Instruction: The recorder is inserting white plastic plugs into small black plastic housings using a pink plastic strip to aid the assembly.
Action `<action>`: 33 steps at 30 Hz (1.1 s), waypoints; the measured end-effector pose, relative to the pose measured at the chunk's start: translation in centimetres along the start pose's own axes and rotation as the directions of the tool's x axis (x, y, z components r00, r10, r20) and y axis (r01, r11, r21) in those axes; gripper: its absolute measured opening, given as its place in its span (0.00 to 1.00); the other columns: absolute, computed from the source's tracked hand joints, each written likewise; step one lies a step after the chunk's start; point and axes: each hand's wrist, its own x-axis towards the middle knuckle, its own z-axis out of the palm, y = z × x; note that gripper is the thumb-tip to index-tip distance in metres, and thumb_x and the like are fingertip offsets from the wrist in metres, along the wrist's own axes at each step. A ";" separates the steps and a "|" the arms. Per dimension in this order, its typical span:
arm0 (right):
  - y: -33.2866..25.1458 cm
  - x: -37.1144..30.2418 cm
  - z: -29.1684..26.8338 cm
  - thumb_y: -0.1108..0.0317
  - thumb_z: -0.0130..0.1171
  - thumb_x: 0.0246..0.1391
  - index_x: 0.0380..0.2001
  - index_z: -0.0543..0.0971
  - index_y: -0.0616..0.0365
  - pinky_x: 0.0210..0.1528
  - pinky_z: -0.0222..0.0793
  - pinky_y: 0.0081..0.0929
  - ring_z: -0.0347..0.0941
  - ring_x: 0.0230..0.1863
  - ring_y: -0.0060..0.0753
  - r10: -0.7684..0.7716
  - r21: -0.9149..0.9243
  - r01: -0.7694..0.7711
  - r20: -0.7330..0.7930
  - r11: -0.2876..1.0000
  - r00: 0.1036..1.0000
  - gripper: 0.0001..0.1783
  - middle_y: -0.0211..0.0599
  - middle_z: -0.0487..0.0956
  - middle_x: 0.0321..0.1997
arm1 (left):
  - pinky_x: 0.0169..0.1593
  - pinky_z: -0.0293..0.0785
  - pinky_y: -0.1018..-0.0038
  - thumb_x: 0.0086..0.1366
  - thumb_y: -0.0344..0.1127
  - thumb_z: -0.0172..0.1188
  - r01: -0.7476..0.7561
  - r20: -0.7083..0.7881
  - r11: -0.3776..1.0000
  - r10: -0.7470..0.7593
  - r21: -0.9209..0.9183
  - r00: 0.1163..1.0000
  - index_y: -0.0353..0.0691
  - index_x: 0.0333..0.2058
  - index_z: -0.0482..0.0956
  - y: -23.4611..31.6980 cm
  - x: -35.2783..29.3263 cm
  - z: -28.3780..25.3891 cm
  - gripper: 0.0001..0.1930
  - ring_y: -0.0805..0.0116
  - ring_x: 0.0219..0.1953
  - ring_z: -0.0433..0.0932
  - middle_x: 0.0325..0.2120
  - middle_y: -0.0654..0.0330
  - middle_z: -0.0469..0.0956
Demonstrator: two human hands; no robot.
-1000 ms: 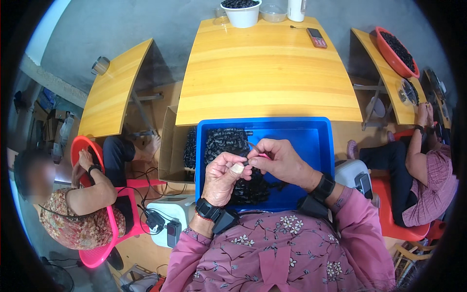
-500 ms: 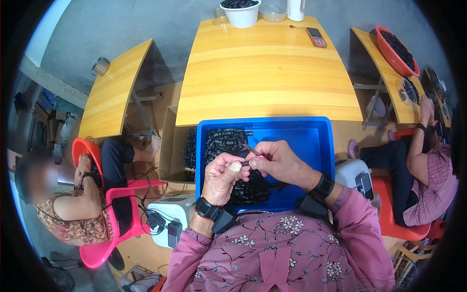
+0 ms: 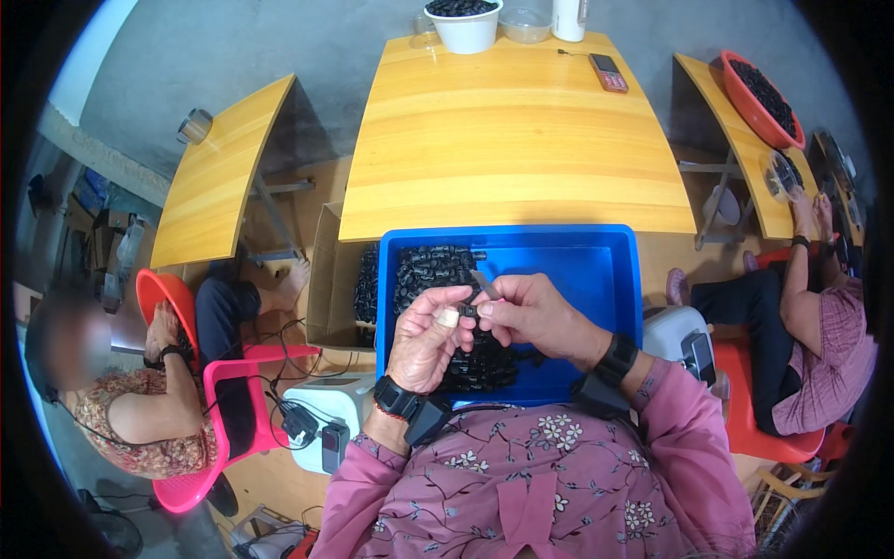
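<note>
Pinching a small black part [image 3: 468, 310] between thumb and fingers of the left hand [image 3: 426, 334], above the blue tray [image 3: 587, 279]. Gripping a thin blade [image 3: 483, 283] in the right hand [image 3: 533, 312], close beside the left and likewise over the tray, pointing the blade toward the tray's far side. Wearing a pale cover [image 3: 447, 318] on the left thumb. Compared with half a second ago, showing a darker, bulkier side of the part instead of a slim length, straightening the left forefinger a little, and tilting more of the blade's flat grey face into view. Probably meaning a turn of the same piece between the fingertips, so seemingly being midway through work on it rather than finished. Leaving contact between blade and part impossible to tell, being hidden by the fingers. Leaving a heap of loose black pieces [image 3: 433, 275] lying along the left side of the tray, untouched by either hand. Resting just beyond the tray: the bench [image 3: 521, 140], bearing a phone [image 3: 608, 73] and a white tub [image 3: 467, 35]. Seeing, well right of the tray, a co-worker's hands [image 3: 802, 214] now parting instead of meeting.
</note>
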 end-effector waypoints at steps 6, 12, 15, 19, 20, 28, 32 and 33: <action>0.2 0.0 0.2 0.61 0.58 0.62 0.33 0.78 0.60 0.19 0.58 0.12 0.69 0.21 0.15 0.130 0.199 -0.130 0.012 0.971 0.991 0.12 0.27 0.77 0.26 | 0.36 0.77 0.78 0.69 0.33 0.59 -0.003 0.033 1.000 0.003 0.006 0.999 0.36 0.45 0.76 0.0 0.0 -0.3 0.10 0.75 0.32 0.78 0.34 0.60 0.80; -0.3 -0.2 0.6 0.60 0.58 0.63 0.29 0.77 0.59 0.20 0.59 0.13 0.68 0.21 0.14 0.138 0.113 -0.138 0.009 0.984 0.990 0.13 0.26 0.76 0.25 | 0.34 0.75 0.79 0.69 0.34 0.59 0.009 0.012 1.000 -0.009 -0.012 1.000 0.36 0.43 0.77 -0.3 0.3 -0.8 0.09 0.76 0.29 0.77 0.31 0.61 0.80; -0.5 -0.2 0.6 0.60 0.58 0.63 0.31 0.78 0.59 0.21 0.60 0.13 0.69 0.22 0.13 0.093 -0.020 -0.093 0.029 0.996 0.995 0.13 0.26 0.76 0.25 | 0.33 0.75 0.79 0.69 0.35 0.59 0.007 -0.019 1.000 -0.007 0.003 1.000 0.35 0.43 0.77 0.0 0.2 -0.6 0.09 0.76 0.28 0.77 0.31 0.60 0.80; -0.5 0.0 0.8 0.61 0.59 0.63 0.32 0.78 0.59 0.22 0.59 0.14 0.68 0.22 0.12 0.018 -0.104 -0.015 0.027 0.994 0.999 0.12 0.25 0.76 0.24 | 0.33 0.75 0.79 0.69 0.34 0.59 -0.010 -0.023 1.000 0.010 0.013 1.000 0.35 0.42 0.78 -0.2 0.3 -0.7 0.09 0.76 0.28 0.77 0.33 0.58 0.81; -0.4 0.0 0.8 0.61 0.59 0.63 0.32 0.78 0.59 0.22 0.59 0.14 0.68 0.22 0.12 0.018 -0.105 -0.015 0.025 0.994 1.000 0.12 0.25 0.76 0.24 | 0.33 0.75 0.79 0.69 0.34 0.59 -0.009 -0.021 1.000 0.009 0.013 1.000 0.35 0.42 0.78 -0.2 0.3 -0.6 0.09 0.76 0.28 0.77 0.33 0.58 0.81; 0.0 0.2 1.3 0.65 0.59 0.61 0.32 0.79 0.61 0.23 0.63 0.14 0.70 0.23 0.13 -0.072 -0.071 0.070 -0.029 0.995 0.997 0.09 0.28 0.79 0.27 | 0.41 0.79 0.74 0.68 0.32 0.60 -0.021 0.025 1.000 0.021 -0.004 0.999 0.36 0.45 0.77 -0.5 0.6 -0.6 0.10 0.70 0.35 0.79 0.40 0.56 0.80; -0.7 0.3 1.8 0.66 0.60 0.60 0.30 0.80 0.63 0.25 0.66 0.17 0.70 0.24 0.16 -0.071 -0.117 0.063 -0.066 0.991 0.995 0.11 0.29 0.79 0.26 | 0.42 0.79 0.72 0.68 0.32 0.59 -0.102 0.038 0.993 0.104 -0.063 0.994 0.37 0.46 0.77 -0.7 0.6 -0.6 0.10 0.68 0.36 0.79 0.40 0.57 0.80; -1.1 0.1 1.8 0.65 0.59 0.60 0.32 0.80 0.64 0.28 0.67 0.18 0.70 0.25 0.16 -0.108 -0.187 0.091 -0.083 0.978 0.991 0.11 0.29 0.79 0.26 | 0.43 0.79 0.72 0.68 0.32 0.59 -0.105 0.007 0.990 0.106 -0.091 0.994 0.37 0.46 0.76 -0.6 0.5 -0.6 0.10 0.68 0.37 0.80 0.40 0.57 0.79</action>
